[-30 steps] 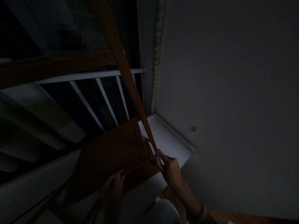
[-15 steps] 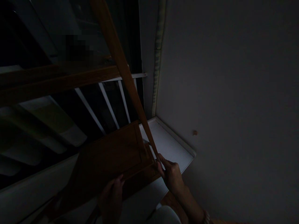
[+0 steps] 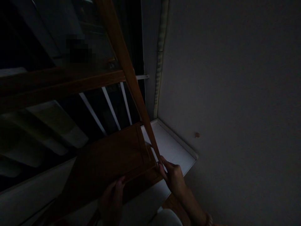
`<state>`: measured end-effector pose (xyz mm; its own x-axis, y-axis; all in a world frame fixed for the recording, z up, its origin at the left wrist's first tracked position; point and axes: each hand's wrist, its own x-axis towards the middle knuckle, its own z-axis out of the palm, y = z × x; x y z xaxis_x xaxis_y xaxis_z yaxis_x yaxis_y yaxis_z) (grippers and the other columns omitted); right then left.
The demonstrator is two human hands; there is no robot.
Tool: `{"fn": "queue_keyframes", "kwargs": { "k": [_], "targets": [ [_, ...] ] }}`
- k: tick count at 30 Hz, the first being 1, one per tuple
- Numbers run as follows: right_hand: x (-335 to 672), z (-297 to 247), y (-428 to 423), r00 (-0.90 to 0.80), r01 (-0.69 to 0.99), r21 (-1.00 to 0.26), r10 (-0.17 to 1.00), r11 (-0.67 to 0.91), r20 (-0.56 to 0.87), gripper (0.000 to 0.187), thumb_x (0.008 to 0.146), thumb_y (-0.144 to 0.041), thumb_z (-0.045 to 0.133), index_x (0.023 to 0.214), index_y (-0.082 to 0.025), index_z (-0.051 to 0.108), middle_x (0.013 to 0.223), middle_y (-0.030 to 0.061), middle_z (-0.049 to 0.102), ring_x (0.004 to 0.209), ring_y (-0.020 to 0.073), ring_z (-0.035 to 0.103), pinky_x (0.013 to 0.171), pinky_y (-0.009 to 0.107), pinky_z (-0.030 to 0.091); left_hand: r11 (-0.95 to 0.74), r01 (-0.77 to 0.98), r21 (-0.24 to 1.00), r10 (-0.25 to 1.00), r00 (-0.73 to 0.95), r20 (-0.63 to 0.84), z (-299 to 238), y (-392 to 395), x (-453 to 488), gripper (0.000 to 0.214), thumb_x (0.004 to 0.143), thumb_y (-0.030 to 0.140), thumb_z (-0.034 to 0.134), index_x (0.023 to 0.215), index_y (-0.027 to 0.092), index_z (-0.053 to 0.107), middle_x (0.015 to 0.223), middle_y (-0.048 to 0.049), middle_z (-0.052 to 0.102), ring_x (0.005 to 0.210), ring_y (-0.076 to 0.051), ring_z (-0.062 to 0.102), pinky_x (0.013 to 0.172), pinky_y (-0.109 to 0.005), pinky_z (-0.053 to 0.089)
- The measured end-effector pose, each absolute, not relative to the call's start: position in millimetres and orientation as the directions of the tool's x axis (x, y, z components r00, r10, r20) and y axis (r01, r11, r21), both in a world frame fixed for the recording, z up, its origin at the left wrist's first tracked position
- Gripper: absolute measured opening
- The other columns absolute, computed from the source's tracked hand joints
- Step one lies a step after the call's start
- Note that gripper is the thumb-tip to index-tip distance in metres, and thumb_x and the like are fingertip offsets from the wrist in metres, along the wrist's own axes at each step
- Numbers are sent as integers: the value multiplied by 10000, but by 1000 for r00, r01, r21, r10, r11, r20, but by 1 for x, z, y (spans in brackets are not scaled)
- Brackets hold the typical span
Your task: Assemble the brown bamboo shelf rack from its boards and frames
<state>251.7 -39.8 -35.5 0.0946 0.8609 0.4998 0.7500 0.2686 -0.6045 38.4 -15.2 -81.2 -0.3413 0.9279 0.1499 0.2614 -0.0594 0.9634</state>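
Observation:
A long wooden bar (image 3: 135,84) slants down from the top to my right hand (image 3: 174,177). The fingers are closed round the bar's lower end. A wooden crossbar (image 3: 70,84) joins it from the left. Below lies a dark brown wooden panel (image 3: 115,153) with a raised border. My left hand (image 3: 111,197) has its fingers closed at the panel's front edge; dim light hides part of this hand. Another brown wooden piece (image 3: 143,182) shows beneath the panel.
The white ledge (image 3: 172,147) with a raised rim meets a grey wall (image 3: 230,94) on the right. White railing bars (image 3: 109,106) stand behind the crossbar, before a dark window. A pale, green-patterned cloth (image 3: 54,119) is at left. A striped strip (image 3: 158,69) runs up the corner.
The slanted bar's upper part has shifted slightly right, and the crossbar sits a little lower in view. Both hands keep nearly the same places.

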Motion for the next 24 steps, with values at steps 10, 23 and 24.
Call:
{"fn": "queue_keyframes", "kwargs": {
  "k": [10, 23, 24],
  "targets": [
    [253, -25, -45, 24, 761, -592, 900, 266, 436, 390, 894, -265, 352, 1217, -87, 478, 648, 53, 631, 467, 102, 548, 480, 189, 392, 12, 86, 996, 930, -367, 21, -70, -17, 45, 417, 683, 443, 590, 1023, 202, 609, 1075, -46, 606, 799, -154, 608, 663, -220, 523],
    [254, -24, -50, -96, 750, -578, 918, 321, 385, 525, 854, -152, 305, 1369, -84, 227, 790, 105, 660, 563, 151, 597, 525, 233, 457, -71, 231, 970, 785, -587, 197, -11, -30, 83, 551, 633, 399, 650, 1142, 233, 523, 1197, -35, 520, 827, -160, 593, 578, -191, 521],
    [255, -24, -50, -112, 753, -568, 915, 333, 388, 538, 847, -145, 310, 1372, -79, 213, 800, 109, 662, 576, 157, 602, 529, 237, 462, -64, 213, 975, 795, -579, 179, -14, -29, 86, 544, 630, 413, 649, 1128, 228, 531, 1172, -36, 536, 866, -174, 587, 608, -204, 524]
  ]
}}
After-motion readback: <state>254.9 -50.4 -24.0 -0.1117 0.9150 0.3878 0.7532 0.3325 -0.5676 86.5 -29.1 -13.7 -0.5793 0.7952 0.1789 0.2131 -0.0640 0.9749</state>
